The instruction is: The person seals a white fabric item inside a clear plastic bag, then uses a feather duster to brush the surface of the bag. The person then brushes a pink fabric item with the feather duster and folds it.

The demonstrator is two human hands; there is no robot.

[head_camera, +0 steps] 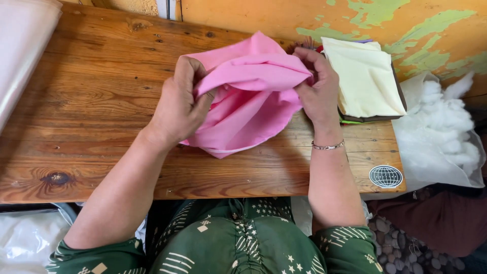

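**Both hands gripping pink cloth over wooden table**

Left hand [177, 109] is clenched around the left side of the pink cloth [248, 99], fingers curled into its folds and thumb pressed against the front. Right hand [318, 89] pinches the cloth's right edge between thumb and fingers; a thin bracelet [328, 146] sits on that wrist.

Position: the cloth is bunched and partly lifted between the two hands, its lower rounded edge resting on the wooden table [91, 101] near the middle of the board. It looks like a sewn pouch or cover with a light seam along the bottom edge; whether it is open at the top cannot be told, since the hands cover that part.

Surroundings: a stack of pale yellow cloth pieces [365, 76] lies just beside the right hand, on a dark flat base. White stuffing [441, 127] sits in a clear bag off the table's right end. A roll of pale plastic sheet [23, 45] lies at the far left.

Risks, as judged:
- The right hand's back is close to the yellow stack; a wide pull could knock the top pieces askew.
- The grip is uneven, a full fist on one side and a pinch on the other, so a hard tug might slip the pinched edge free or strain the seam.
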